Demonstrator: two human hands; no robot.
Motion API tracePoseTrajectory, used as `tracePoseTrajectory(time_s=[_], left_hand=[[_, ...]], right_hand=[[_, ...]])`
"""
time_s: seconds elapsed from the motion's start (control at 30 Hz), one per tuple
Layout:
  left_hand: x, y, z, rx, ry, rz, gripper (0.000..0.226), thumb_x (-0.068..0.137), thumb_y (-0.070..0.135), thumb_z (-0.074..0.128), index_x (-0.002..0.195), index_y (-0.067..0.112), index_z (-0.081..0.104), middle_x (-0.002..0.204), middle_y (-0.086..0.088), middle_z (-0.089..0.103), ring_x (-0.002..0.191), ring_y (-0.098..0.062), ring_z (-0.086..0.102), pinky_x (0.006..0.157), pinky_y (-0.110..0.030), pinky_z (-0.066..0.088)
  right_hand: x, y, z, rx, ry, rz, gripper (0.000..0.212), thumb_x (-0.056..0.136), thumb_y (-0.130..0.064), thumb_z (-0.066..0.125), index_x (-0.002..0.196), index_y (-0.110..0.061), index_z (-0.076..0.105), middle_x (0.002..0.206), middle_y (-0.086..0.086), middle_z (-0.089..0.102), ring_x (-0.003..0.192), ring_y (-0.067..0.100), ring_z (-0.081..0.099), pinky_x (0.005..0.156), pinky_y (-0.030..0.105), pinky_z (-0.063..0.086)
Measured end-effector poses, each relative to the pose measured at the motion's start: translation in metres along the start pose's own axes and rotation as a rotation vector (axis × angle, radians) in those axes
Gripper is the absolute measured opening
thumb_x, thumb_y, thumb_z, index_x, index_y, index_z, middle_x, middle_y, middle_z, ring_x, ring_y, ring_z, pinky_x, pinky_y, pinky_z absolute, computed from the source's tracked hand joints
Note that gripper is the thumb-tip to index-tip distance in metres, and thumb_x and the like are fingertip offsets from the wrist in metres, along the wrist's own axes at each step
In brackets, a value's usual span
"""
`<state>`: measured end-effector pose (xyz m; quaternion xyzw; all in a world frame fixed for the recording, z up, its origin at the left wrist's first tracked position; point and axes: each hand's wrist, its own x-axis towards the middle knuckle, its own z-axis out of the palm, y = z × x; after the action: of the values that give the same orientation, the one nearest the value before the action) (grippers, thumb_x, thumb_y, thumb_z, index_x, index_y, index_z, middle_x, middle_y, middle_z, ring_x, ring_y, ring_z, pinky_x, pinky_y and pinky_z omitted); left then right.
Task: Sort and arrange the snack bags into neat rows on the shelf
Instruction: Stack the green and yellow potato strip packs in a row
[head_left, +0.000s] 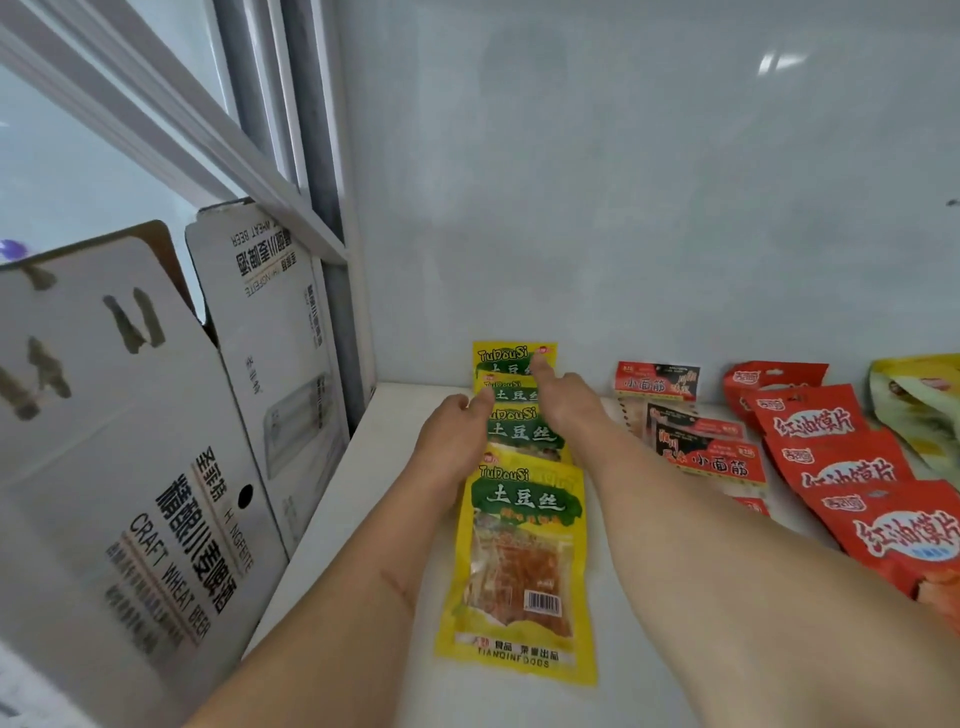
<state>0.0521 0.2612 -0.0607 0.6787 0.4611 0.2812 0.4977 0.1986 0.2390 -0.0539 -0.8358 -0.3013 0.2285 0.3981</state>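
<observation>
Yellow bags (519, 551) marked "TuDouSi", "TIANQINFOODS", in an overlapping row on the white shelf (363, 457). Left hand (454, 436) and right hand (563, 402) lie flat, fingers extended, touching the rear bags, gripping nothing. Red bags (852, 467) to the right. Carton (171, 467) at left: "CRAFT WHEAT BEER".

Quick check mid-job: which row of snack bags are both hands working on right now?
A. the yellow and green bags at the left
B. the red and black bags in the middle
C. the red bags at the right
A: the left hand and right hand both rest on the yellow and green bags, fingers reaching toward the back of that row.
</observation>
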Motion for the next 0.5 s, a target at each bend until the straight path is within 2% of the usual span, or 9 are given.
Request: tracePoseTrajectory(time_s=[0.07,0.17,0.23,0.3,0.37,0.43,0.5], left_hand=[[-0.001,0.0,0.003,0.023,-0.003,0.008,0.054,0.103,0.052,0.04,0.133,0.01,0.055,0.122,-0.007,0.065,0.095,-0.021,0.066,0.093,-0.041,0.053],[-0.009,0.004,-0.002,0.095,-0.012,0.02,0.063,0.102,0.053,0.04,0.147,0.01,0.043,0.145,-0.012,0.053,0.124,-0.027,0.057,0.106,-0.037,0.045],[-0.02,0.006,-0.008,0.219,-0.01,0.047,0.067,0.102,0.052,0.04,0.153,0.01,0.032,0.157,-0.011,0.039,0.139,-0.027,0.043,0.109,-0.033,0.036],[-0.037,0.004,-0.011,0.33,-0.043,0.111,0.065,0.103,0.05,0.041,0.155,0.012,0.029,0.159,-0.011,0.033,0.143,-0.027,0.036,0.111,-0.033,0.032],[-0.055,-0.006,-0.011,0.5,-0.107,0.19,0.068,0.102,0.054,0.039,0.158,0.02,0.021,0.164,-0.009,0.02,0.149,-0.027,0.023,0.119,-0.037,0.023],[-0.069,-0.018,-0.007,0.685,-0.169,0.219,0.07,0.1,0.06,0.035,0.159,0.028,0.013,0.167,-0.002,0.005,0.152,-0.027,0.009,0.122,-0.041,0.017],[-0.073,-0.027,-0.004,0.816,-0.192,0.235,0.07,0.1,0.062,0.03,0.159,0.03,0.01,0.168,-0.001,-0.002,0.153,-0.028,0.005,0.123,-0.043,0.015]], right_hand=[[0.005,-0.002,0.006,-0.062,0.011,0.014,0.084,0.095,-0.068,0.029,0.149,-0.004,0.032,0.153,0.016,0.04,0.139,0.034,0.039,0.114,0.045,0.031],[0.004,-0.004,0.007,-0.25,0.157,-0.036,0.078,0.095,-0.066,0.03,0.146,-0.008,0.036,0.149,0.017,0.042,0.136,0.036,0.04,0.11,0.049,0.032],[0.0,-0.008,0.004,-0.385,0.221,-0.191,0.071,0.097,-0.062,0.031,0.146,-0.011,0.038,0.149,0.016,0.042,0.136,0.037,0.039,0.108,0.05,0.032],[-0.001,-0.012,0.005,-0.468,0.162,-0.34,0.065,0.098,-0.059,0.032,0.148,-0.017,0.038,0.153,0.011,0.038,0.138,0.035,0.037,0.109,0.05,0.032],[0.0,-0.013,0.009,-0.553,0.036,-0.403,0.062,0.099,-0.058,0.031,0.149,-0.023,0.038,0.157,0.006,0.035,0.141,0.032,0.033,0.111,0.049,0.03],[0.002,-0.008,0.015,-0.628,-0.055,-0.393,0.061,0.099,-0.06,0.028,0.149,-0.027,0.039,0.158,0.004,0.034,0.142,0.032,0.032,0.113,0.05,0.029],[0.003,0.0,0.018,-0.651,-0.09,-0.341,0.061,0.098,-0.061,0.026,0.147,-0.029,0.042,0.155,0.005,0.038,0.14,0.033,0.035,0.111,0.051,0.03]])
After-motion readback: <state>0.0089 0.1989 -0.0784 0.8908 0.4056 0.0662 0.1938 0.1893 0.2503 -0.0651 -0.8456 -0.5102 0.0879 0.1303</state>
